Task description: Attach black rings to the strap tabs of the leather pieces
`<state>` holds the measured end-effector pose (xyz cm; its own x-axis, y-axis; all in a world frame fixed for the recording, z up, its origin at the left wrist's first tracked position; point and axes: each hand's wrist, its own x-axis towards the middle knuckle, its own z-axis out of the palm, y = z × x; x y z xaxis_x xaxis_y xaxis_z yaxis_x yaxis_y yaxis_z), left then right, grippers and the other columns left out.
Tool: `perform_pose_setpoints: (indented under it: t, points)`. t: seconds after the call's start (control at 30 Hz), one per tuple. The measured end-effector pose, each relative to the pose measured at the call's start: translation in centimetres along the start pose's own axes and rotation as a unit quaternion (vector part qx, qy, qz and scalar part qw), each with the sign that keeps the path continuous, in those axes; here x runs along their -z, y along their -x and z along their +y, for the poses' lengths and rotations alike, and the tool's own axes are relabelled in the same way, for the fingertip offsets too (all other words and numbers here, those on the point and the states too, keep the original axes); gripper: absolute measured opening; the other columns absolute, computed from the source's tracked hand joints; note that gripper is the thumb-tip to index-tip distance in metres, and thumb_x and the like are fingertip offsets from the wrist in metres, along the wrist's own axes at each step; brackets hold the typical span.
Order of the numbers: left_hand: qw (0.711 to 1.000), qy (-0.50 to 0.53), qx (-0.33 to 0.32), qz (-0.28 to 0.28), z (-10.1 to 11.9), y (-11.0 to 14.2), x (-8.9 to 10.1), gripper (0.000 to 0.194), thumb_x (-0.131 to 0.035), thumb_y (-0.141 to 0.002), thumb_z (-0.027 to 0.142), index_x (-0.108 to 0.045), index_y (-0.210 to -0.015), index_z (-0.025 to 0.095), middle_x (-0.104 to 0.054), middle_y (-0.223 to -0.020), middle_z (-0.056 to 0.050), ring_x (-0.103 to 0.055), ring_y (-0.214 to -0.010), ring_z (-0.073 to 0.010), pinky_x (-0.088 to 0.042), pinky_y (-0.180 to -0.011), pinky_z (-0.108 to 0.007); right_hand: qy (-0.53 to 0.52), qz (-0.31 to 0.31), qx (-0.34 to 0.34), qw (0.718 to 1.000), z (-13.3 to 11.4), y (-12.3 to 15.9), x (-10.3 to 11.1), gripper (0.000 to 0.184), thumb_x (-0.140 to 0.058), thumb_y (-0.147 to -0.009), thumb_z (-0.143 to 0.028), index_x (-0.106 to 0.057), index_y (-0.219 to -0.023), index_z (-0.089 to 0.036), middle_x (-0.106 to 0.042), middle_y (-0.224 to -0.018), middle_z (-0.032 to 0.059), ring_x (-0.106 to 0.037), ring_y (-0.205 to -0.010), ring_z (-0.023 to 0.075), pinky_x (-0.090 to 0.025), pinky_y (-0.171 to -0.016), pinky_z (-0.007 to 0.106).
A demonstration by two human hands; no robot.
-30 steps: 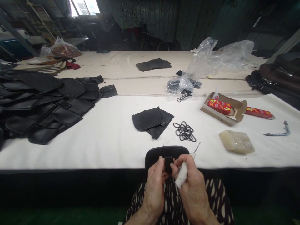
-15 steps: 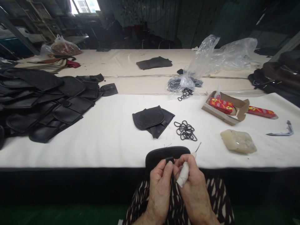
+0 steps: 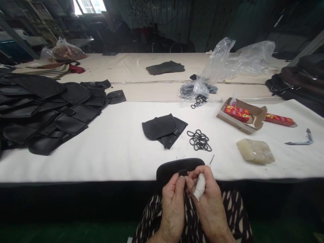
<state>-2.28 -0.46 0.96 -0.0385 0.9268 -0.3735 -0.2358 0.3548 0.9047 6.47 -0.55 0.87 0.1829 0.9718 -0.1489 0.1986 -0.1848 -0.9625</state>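
Observation:
My left hand (image 3: 173, 199) and my right hand (image 3: 206, 195) meet over my lap at the table's near edge, both pinched on a black leather piece (image 3: 177, 167) with a small strap tab (image 3: 182, 173) at its lower edge. A finger of my right hand is wrapped in white tape (image 3: 199, 185), and a thin awl or needle (image 3: 211, 158) sticks up from that hand. A loose heap of black wire rings (image 3: 199, 140) lies just beyond. Two stacked black leather pieces (image 3: 163, 128) rest further back.
A big pile of black leather pieces (image 3: 50, 108) covers the left of the white table (image 3: 101, 148). To the right are a wax block (image 3: 255, 151), an open cardboard box (image 3: 243, 116) with red packets, a metal tool (image 3: 301, 140) and a clear plastic bag (image 3: 227, 64) of rings.
My left thumb has slid down off the strap tab, which now shows above my fingers. Both hands stay at the leather piece's lower edge.

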Motion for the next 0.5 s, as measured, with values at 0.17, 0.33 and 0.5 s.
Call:
perform_pose_setpoints:
  t: [0.17,0.33,0.5]
  points:
    - [1.0,-0.006,-0.005,0.006,-0.24,0.17,0.13,0.025,-0.051,-0.086,0.038,-0.065,-0.085,0.016,-0.06,-0.07,0.0,-0.051,-0.067,-0.0125,-0.043,-0.062,-0.02,0.019,0.008,0.01,1.0,-0.44,0.07,0.06,0.017,-0.053,-0.085,-0.037,-0.043,-0.081,-0.023,-0.055,-0.072,-0.0034,-0.053,-0.057,0.0107,-0.046,-0.052,0.02]
    - [1.0,-0.012,-0.008,0.008,-0.23,0.14,0.13,0.027,-0.051,-0.086,0.04,-0.064,-0.082,0.015,-0.06,-0.07,-0.001,-0.052,-0.068,-0.0141,-0.044,-0.063,-0.022,0.04,0.017,0.024,0.999,-0.57,0.03,-0.04,0.015,-0.052,-0.084,-0.035,-0.044,-0.081,-0.023,-0.057,-0.072,-0.0032,-0.054,-0.056,0.0108,-0.046,-0.051,0.019]
    - [0.999,-0.034,0.0,0.007,-0.02,-0.01,0.32,0.031,-0.051,-0.085,0.044,-0.059,-0.074,0.015,-0.058,-0.07,-0.002,-0.052,-0.071,-0.0161,-0.045,-0.065,-0.024,0.072,0.017,0.042,0.996,-0.5,-0.04,0.0,0.012,-0.051,-0.084,-0.033,-0.045,-0.081,-0.022,-0.057,-0.069,-0.0034,-0.054,-0.058,0.0112,-0.045,-0.052,0.019]
